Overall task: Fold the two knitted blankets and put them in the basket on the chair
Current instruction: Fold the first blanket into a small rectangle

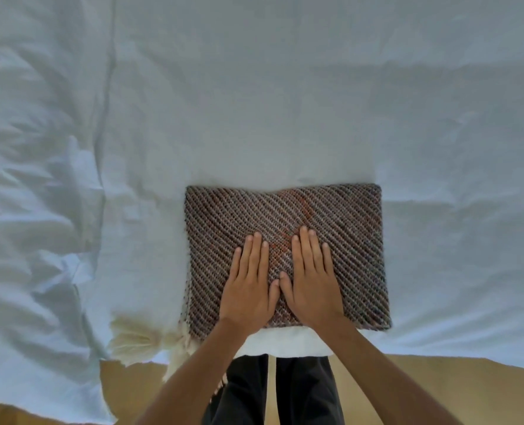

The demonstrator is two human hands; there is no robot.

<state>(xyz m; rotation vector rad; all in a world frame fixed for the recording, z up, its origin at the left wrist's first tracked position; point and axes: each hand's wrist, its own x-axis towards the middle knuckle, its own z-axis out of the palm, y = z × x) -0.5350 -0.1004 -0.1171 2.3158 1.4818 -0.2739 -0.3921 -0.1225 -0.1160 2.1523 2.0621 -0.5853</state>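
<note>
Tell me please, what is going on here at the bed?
A person stands at a bed covered by a white sheet. The left hand and the right hand lie flat, side by side, on a brown knitted blanket, which is already folded into a rectangle. A cream fringed fabric shows beneath it and to its left.

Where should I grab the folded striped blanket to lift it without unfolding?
Take the blanket at its two short ends: left hand under the left edge, right hand under the right, coming from the sides. It lies flat as a wide layered stack, so a one-edge grip would likely let it fall open.
</note>
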